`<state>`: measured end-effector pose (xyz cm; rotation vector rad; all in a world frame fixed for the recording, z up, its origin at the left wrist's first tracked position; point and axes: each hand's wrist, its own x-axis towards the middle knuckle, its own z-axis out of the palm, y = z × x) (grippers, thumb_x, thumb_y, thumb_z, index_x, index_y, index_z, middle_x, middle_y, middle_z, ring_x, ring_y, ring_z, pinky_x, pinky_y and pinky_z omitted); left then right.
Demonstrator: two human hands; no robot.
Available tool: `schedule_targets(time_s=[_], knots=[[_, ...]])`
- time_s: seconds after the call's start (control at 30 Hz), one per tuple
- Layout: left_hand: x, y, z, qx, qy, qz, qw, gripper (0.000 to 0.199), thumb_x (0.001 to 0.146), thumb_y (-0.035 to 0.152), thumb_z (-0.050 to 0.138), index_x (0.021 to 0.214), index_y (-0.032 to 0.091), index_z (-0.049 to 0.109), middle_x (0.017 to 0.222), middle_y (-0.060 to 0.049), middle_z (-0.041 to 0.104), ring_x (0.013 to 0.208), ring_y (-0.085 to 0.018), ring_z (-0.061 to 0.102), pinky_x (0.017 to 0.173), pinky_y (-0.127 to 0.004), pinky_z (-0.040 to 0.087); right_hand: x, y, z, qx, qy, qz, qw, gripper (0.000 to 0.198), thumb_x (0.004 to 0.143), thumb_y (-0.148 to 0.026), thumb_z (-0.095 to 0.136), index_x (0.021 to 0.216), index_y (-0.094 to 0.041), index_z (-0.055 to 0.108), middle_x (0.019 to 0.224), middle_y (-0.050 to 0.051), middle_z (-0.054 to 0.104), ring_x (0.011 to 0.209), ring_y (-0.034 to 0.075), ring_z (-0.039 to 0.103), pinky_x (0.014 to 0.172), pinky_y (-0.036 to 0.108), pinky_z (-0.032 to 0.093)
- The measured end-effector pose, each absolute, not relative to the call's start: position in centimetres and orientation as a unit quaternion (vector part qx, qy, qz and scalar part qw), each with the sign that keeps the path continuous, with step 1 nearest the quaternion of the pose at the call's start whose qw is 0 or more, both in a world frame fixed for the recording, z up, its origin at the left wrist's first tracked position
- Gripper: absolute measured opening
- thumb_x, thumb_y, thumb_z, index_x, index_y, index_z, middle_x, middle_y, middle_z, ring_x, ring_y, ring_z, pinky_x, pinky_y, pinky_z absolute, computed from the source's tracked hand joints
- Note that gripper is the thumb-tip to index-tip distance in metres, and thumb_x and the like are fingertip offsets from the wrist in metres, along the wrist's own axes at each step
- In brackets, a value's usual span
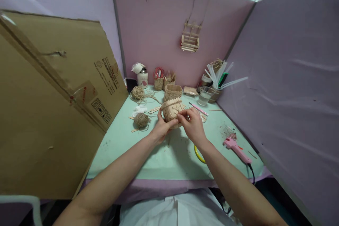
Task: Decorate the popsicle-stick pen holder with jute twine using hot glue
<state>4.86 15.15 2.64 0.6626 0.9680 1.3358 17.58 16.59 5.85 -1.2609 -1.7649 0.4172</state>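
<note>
We hold a small tan basket (169, 107) over the green counter (159, 166). It has a bumpy band near its top and raised bits on its side. Our left hand (161, 128) grips it; our right hand (193, 123) touches its side, but we can't tell if its fingers hold anything.

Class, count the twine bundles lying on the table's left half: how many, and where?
2. The paler bundle lies toward the back, near the white bottle; the darker ball lies nearer, left of the left hand. Others may be hidden.
</note>
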Motion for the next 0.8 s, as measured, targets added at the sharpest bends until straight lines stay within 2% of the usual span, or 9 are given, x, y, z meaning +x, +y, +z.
schedule_targets(time_s=[0.3,0.43,0.57,0.7,0.8], knots=[[4.9,15.3,2.4,0.287,0.425,0.581,0.633,0.123,0.060,0.022,0.086,0.151,0.037,0.005,0.132,-0.011,0.059,0.103,-0.021,0.066,0.079,-0.029,0.054,17.9,16.5,6.0,-0.509,-0.714,0.168,0.449,0.010,0.080,-0.029,0.060,0.077,-0.023,0.068,0.086,0.005,0.063,0.088,0.024,0.053,0.080,0.038,0.039],[4.5,15.5,2.1,0.284,0.417,0.577,0.642,0.114,0.061,0.025,0.086,0.148,0.040,0.013,0.134,-0.008,0.058,0.105,-0.021,0.065,0.078,-0.029,0.054,18.8,16.1,6.3,-0.488,-0.704,0.155,0.493,0.014,0.085,-0.032,0.057,0.081,-0.023,0.068,0.087,0.005,0.066,0.088,0.023,0.054,0.080,0.037,0.040],[4.2,15.7,1.9,0.287,0.402,0.564,0.662,0.104,0.063,0.027,0.085,0.145,0.041,0.021,0.137,-0.007,0.056,0.105,-0.020,0.065,0.077,-0.029,0.054,19.4,15.5,6.3,-0.494,-0.700,0.146,0.494,0.012,0.084,-0.029,0.058,0.080,-0.023,0.068,0.086,0.004,0.067,0.086,0.022,0.054,0.079,0.036,0.039],[4.4,15.7,1.9,0.294,0.408,0.561,0.658,0.110,0.063,0.027,0.084,0.147,0.038,0.015,0.137,-0.011,0.056,0.107,-0.022,0.065,0.078,-0.030,0.054,19.2,15.1,6.3,-0.507,-0.704,0.130,0.479,0.011,0.083,-0.028,0.060,0.079,-0.023,0.069,0.085,0.004,0.066,0.087,0.023,0.056,0.081,0.038,0.037],[4.6,15.7,1.9,0.317,0.425,0.581,0.618,0.125,0.060,0.027,0.088,0.151,0.036,0.002,0.137,-0.014,0.055,0.113,-0.024,0.062,0.088,-0.033,0.052,18.8,14.9,6.3,-0.524,-0.713,0.108,0.454,0.009,0.082,-0.028,0.062,0.078,-0.024,0.069,0.085,0.003,0.067,0.090,0.024,0.057,0.083,0.039,0.033]])
